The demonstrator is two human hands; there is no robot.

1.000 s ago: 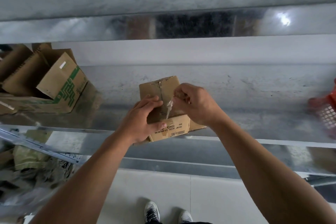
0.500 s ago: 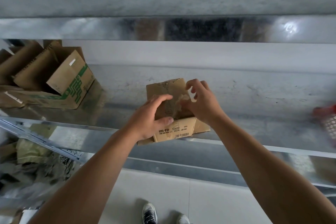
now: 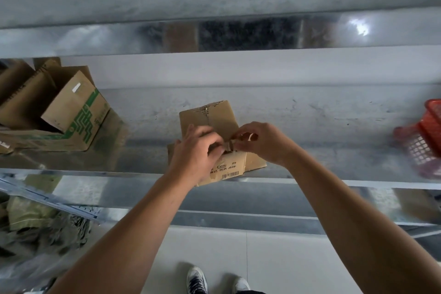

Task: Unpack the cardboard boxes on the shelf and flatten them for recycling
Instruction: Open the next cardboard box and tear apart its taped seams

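The small box (image 3: 219, 117) has the letters "Cen" and an "m" on its near side. Under them is a row of marks too small to read, and a barcode (image 3: 230, 175). The box sits on the near edge of the shiny metal shelf (image 3: 310, 150), in the middle.

The left hand (image 3: 195, 155) curls its fingers over the top of the small box and grips it at the seam. The right hand (image 3: 262, 143) pinches the small box at the same seam. The hands hide what is between them.

Far left on the shelf stands a big open box (image 3: 78, 112) with a green pattern and a white sticker (image 3: 76, 87). A red basket (image 3: 424, 141) is at the right. Two shoes (image 3: 196, 281) are on the floor below.
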